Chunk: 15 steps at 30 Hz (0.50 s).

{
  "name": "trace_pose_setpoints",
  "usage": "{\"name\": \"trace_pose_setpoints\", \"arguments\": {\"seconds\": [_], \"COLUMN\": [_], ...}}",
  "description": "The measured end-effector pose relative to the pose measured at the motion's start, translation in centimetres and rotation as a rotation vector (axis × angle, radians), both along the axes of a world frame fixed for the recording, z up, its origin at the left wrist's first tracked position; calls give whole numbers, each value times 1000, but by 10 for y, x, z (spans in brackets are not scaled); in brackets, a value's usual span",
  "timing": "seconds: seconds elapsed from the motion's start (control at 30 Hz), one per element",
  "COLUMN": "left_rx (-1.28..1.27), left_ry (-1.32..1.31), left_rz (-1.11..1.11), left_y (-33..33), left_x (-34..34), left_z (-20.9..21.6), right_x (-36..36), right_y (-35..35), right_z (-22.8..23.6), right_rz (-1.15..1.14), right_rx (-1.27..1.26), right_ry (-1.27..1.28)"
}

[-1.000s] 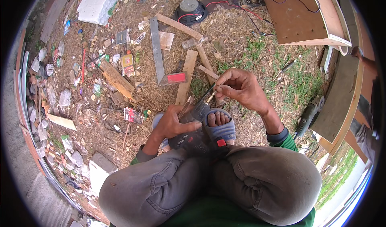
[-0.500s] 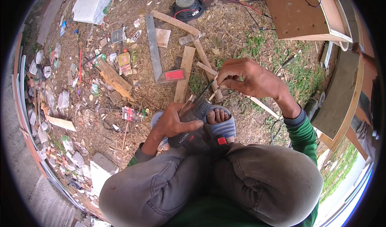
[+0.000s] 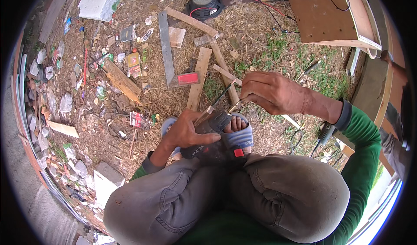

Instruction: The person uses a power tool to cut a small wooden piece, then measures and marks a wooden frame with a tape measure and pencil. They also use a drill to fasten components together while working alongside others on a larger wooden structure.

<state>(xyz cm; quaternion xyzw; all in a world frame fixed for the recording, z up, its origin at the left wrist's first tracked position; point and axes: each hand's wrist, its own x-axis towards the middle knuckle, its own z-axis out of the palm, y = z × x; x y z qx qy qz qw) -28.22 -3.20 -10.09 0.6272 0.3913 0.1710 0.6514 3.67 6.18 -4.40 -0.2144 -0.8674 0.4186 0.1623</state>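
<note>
My left hand (image 3: 186, 130) is wrapped round a black cordless drill (image 3: 216, 124), held over my feet with its chuck tilted away from me. A small pale wooden piece (image 3: 205, 115) sticks up beside the left fingers. A thin dark rod (image 3: 222, 94) slants up from near the drill. My right hand (image 3: 274, 93) is just beyond the chuck, its fingers pinched together near a short brass-coloured bit (image 3: 233, 108). What lies between those fingertips is too small and hidden to make out. At the base of the drill is a red block (image 3: 238, 152).
Ahead lie a try square (image 3: 167, 49) with a red-marked stock, wooden strips (image 3: 200, 78) and a round speaker (image 3: 203, 5). A wooden box (image 3: 321, 17) stands far right, with an angle-grinder-like tool (image 3: 325, 133) nearer. Litter covers the left ground; another person's arm (image 3: 391, 60) shows at the right edge.
My right hand has shifted slightly right and turned, its forearm swinging outward and its fingers closing more tightly. My left hand and the drill have hardly moved.
</note>
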Motion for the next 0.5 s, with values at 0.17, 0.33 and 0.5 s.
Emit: {"name": "trace_pose_setpoints", "arguments": {"seconds": [0.17, 0.33, 0.5], "left_rx": [-84, -267, -243], "left_ry": [-37, -20, -124], "left_rz": [24, 14, 77], "left_y": [-2, 1, 0], "left_x": [0, -4, -7], "left_z": [0, 12, 12], "right_x": [-10, -21, -26], "right_y": [-3, 0, 10], "right_z": [2, 20, 20], "right_rz": [-77, -274, -315], "right_rx": [-123, -620, -917], "right_ry": [-78, -277, -251]}}
